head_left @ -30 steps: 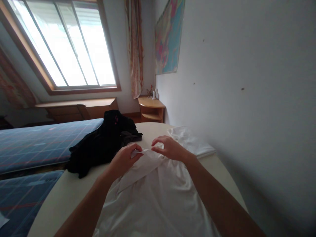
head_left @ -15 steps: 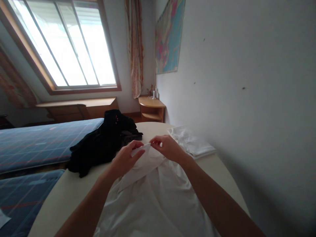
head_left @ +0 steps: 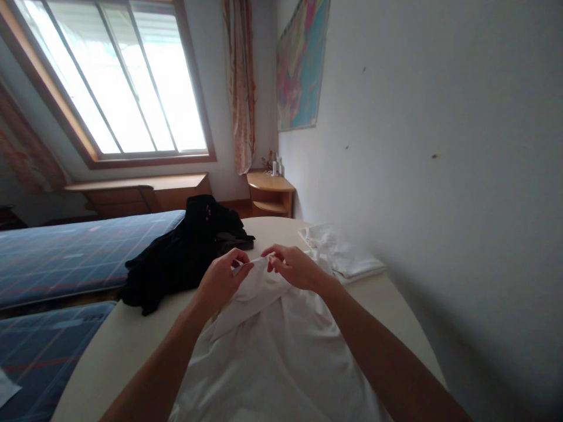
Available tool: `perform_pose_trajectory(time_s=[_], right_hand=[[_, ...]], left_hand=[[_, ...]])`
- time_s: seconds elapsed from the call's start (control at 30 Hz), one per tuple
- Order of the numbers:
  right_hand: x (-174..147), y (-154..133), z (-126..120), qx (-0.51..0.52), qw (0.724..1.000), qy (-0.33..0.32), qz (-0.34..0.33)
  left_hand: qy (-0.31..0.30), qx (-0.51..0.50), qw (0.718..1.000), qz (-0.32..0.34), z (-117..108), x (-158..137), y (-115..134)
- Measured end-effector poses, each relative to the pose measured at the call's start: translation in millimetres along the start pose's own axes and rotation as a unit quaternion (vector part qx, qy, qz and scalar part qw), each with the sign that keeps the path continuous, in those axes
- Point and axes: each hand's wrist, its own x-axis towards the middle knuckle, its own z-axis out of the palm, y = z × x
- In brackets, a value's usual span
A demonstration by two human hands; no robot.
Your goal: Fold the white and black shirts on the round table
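Note:
A white shirt (head_left: 272, 351) lies spread over the round table, its collar-like upper part folded up at the far end. My left hand (head_left: 224, 275) is closed, pinching the raised edge of that part between thumb and fingers. Just to the right, my right hand (head_left: 294, 266) has its thumb and fingertips closed on the same edge, a short gap from the left fingertips. The cloth hangs slightly lifted between both hands, while the rest lies loosely wrinkled toward me. What lies under the fingertips is partly hidden.
Black clothing (head_left: 176, 264) is heaped at the table's left edge. A folded white garment (head_left: 347, 255) lies at the right, near the wall. Blue plaid mattresses (head_left: 79, 252) stand left of the pale round table (head_left: 109, 363). A corner shelf (head_left: 269, 183) is behind.
My right fingers have shifted slightly left and changed their pinch on the edge. The left hand has moved a little, and the raised cloth is now lower and narrower between them.

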Motion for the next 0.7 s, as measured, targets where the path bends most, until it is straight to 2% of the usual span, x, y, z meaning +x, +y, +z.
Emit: perform_pose_trajectory(time_s=[0.23, 0.4, 0.7], right_hand=[[1.0, -1.5, 0.5, -0.047, 0.999, 0.007, -0.002], [1.2, 1.4, -1.3, -0.029, 0.999, 0.014, -0.014], [1.6, 3.7, 5.1, -0.061, 0.996, -0.013, -0.070]], left_hand=[[-0.017, 0.007, 1.000, 0.004, 2.9, -0.8, -2.6], [-0.015, 0.010, 1.000, 0.014, 3.4, -0.9, -4.0], [-0.027, 0.012, 0.999, 0.035, 6.1, -2.8, -1.3]])
